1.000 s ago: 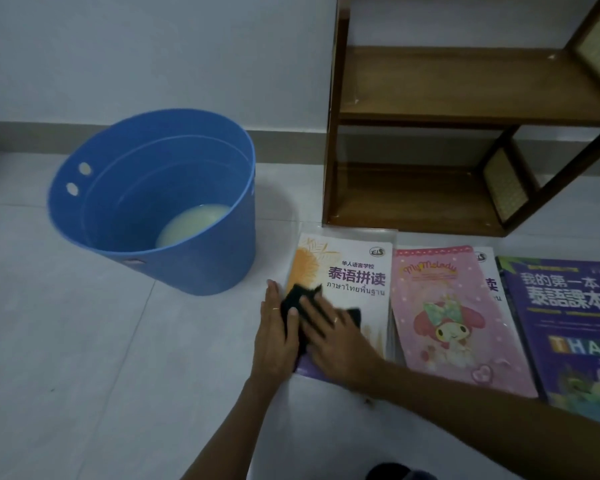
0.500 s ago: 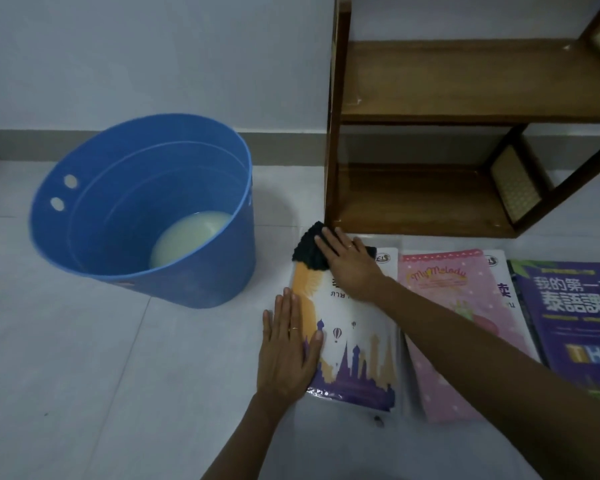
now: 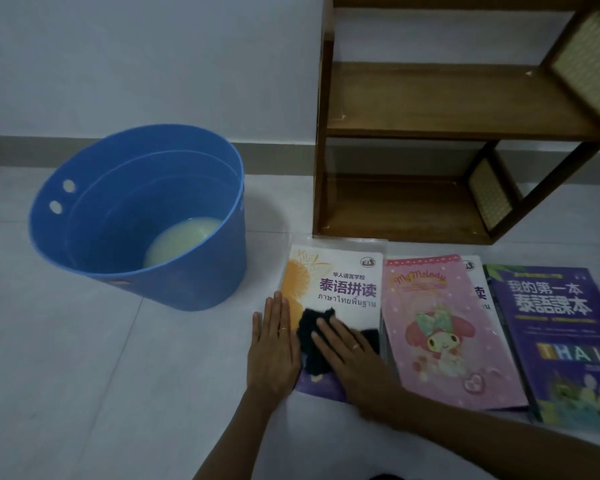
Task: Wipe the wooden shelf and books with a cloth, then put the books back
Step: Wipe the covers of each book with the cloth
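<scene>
Wooden shelf was set against the wall, blue bucket to its left. The white Thai-language book was laid flat on the floor before the shelf, pinned at its left edge by the left hand, fingers straight. Dark cloth was pressed onto the cover under the flat right hand, fingers uncurled. Even full-cover strokes are advised, with the book kept pinned.

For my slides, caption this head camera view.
Right hand presses a dark cloth on a book cover; left hand rests flat on its edge.
</scene>
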`<state>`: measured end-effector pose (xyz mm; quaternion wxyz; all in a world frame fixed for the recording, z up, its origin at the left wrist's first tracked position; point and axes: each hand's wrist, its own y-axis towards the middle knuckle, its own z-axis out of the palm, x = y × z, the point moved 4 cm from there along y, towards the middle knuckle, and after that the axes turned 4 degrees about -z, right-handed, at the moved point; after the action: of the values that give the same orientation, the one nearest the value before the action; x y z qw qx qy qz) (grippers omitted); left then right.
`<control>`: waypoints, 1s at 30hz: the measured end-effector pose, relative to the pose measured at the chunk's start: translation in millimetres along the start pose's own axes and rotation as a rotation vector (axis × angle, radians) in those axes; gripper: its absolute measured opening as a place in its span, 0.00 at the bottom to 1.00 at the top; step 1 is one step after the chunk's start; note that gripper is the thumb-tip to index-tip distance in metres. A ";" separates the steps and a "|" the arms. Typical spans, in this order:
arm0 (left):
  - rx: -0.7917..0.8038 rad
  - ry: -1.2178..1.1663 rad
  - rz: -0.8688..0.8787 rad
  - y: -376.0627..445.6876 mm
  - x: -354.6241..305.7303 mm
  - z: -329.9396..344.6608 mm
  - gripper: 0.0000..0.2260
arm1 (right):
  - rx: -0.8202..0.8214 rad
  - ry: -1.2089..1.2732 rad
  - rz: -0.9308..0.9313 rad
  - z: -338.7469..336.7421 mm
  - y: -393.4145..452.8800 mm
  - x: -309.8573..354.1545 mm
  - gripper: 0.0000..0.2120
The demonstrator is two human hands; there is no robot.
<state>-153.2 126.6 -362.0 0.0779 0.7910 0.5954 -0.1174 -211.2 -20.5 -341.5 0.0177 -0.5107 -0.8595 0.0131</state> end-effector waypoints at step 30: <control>0.078 -0.057 -0.280 11.2 -20.4 -34.4 0.28 | -0.067 -0.053 -0.083 -8.8 -21.9 9.2 0.24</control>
<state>-144.6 113.6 -323.4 0.0468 0.6988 0.6926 -0.1726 -234.5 -22.9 -331.6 -0.0215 -0.4743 -0.8801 -0.0032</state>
